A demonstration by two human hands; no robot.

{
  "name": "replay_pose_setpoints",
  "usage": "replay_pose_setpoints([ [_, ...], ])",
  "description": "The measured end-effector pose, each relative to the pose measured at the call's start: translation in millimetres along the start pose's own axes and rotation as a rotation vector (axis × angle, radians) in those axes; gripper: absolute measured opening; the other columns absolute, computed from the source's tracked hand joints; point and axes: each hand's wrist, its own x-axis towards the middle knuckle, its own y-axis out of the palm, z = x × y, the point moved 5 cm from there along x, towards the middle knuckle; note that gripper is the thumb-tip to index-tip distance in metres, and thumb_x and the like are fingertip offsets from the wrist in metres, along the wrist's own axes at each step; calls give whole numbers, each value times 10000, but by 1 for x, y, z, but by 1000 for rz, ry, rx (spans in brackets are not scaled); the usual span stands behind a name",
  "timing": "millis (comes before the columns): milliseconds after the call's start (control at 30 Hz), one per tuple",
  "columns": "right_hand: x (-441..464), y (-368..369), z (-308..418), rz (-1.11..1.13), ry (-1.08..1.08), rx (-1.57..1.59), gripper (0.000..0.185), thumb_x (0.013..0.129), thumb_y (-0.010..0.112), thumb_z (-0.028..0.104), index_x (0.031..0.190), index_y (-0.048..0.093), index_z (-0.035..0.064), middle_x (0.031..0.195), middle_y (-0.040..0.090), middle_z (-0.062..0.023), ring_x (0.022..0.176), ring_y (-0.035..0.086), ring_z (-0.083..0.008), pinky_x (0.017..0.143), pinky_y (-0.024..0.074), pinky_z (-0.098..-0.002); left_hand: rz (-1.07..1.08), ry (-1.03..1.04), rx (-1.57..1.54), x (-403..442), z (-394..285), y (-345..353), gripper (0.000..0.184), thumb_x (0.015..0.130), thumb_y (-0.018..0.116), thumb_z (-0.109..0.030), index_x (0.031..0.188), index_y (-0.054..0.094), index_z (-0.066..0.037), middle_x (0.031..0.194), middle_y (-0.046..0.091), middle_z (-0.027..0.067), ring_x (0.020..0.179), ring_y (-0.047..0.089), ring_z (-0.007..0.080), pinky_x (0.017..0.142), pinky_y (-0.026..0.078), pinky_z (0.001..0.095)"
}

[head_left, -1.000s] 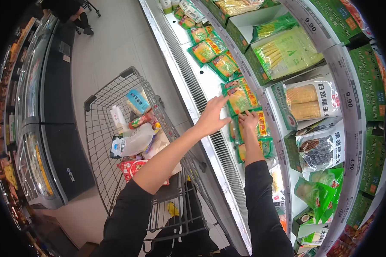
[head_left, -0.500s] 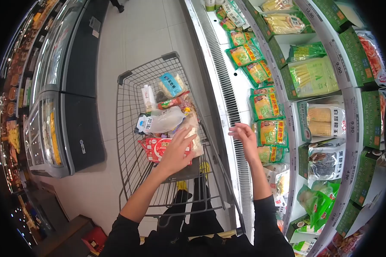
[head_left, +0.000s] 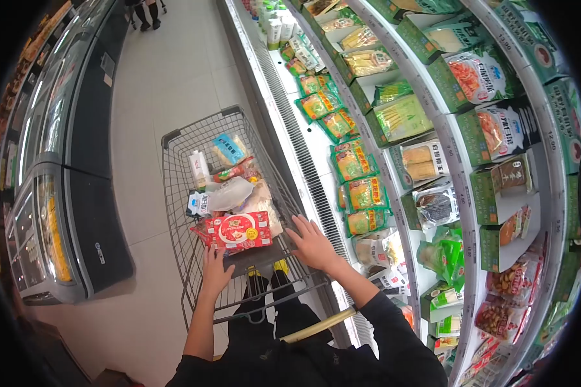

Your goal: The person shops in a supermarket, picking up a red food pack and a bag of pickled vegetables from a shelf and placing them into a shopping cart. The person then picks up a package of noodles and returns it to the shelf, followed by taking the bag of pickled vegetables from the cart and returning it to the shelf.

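A wire shopping cart [head_left: 172, 169] stands in front of me with several packaged goods in it. Nearest to me lies a red package [head_left: 239, 230] with a white ring printed on it. My left hand [head_left: 217, 272] is at its lower left edge, fingers extended; whether they touch the package I cannot tell. Over the cart's right side, my right hand [head_left: 314, 245] is spread and holds nothing. Behind the red package are a clear-wrapped white pack [head_left: 232, 193], a white carton [head_left: 199, 168] and a bag with a blue label [head_left: 229, 149].
A refrigerated shelf [head_left: 394, 155] runs along the right, stocked with green-yellow packs [head_left: 355, 161], bagged corn [head_left: 436, 205] and other bags. Dark freezer cabinets [head_left: 100, 226] line the left side of the tiled aisle [head_left: 168, 71]. Another person's legs [head_left: 147, 14] show at the far end.
My left hand has moved down and left from over the goods to the red package's near edge. My right hand has come from beside the shelf to the cart. The view has shifted right.
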Motion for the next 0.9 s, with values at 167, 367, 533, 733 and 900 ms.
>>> replay_pose_setpoints([
  [167,-1,27,9,-74,473,159,855,855,784,327,1559,403,27,1584,291,-376,1409,411,-481,1132,385,-570,-522,-90,137,1,36,-62,740,856,779,-195,1507,465,-36,1618,338,241,1542,231,437,1254,242,545],
  [367,11,47,25,-138,545,-46,675,836,793,317,1426,563,84,1562,327,-352,1306,466,-478,1086,405,-532,-399,-502,-168,-7,112,-57,820,882,732,-142,1574,305,-35,1492,490,253,1254,585,464,1014,508,529],
  [533,11,50,25,-170,425,-28,454,832,784,294,1237,666,126,1569,307,-379,1296,472,-496,1109,403,-529,-540,-358,-100,4,125,-58,745,921,692,-142,1557,321,-29,1366,571,245,1090,660,471,897,552,529],
  [733,29,59,20,-37,462,-30,476,834,786,337,1254,658,154,1614,196,-386,1345,415,-535,1137,370,-561,-507,-428,-103,12,124,-74,754,905,729,-249,1520,360,-15,1319,610,248,1063,686,441,885,561,522],
  [900,43,62,12,73,500,11,560,819,804,404,1304,638,179,1638,125,-386,1406,349,-556,1176,324,-568,-526,-431,-122,11,125,-82,757,898,732,-245,1516,361,-14,1314,616,255,1058,689,439,885,562,522],
])
